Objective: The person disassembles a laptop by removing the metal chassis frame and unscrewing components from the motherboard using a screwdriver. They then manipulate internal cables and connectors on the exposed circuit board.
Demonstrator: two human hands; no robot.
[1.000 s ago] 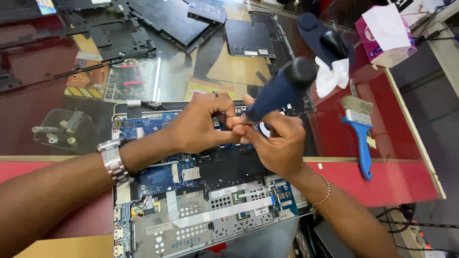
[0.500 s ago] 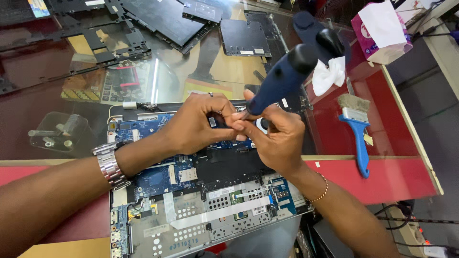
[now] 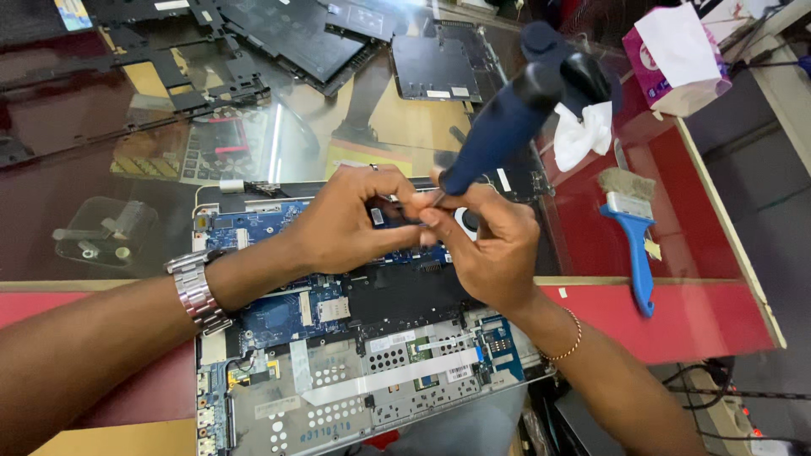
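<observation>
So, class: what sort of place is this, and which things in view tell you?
Probably an electronics repair bench: an opened laptop with blue circuit boards, a dark blue-handled screwdriver in the right hand, and black laptop panels on the glass-topped table.

So the opened laptop [image 3: 338, 363] sits at the near edge of the tabletop [image 3: 710, 321], both hands meeting over its middle, brush [image 3: 632, 245] lying off to its right, tissue box [image 3: 676, 59] further back on that side, loose laptop panels [image 3: 321, 42] behind, small clear dish [image 3: 106, 232] to the left.
</observation>
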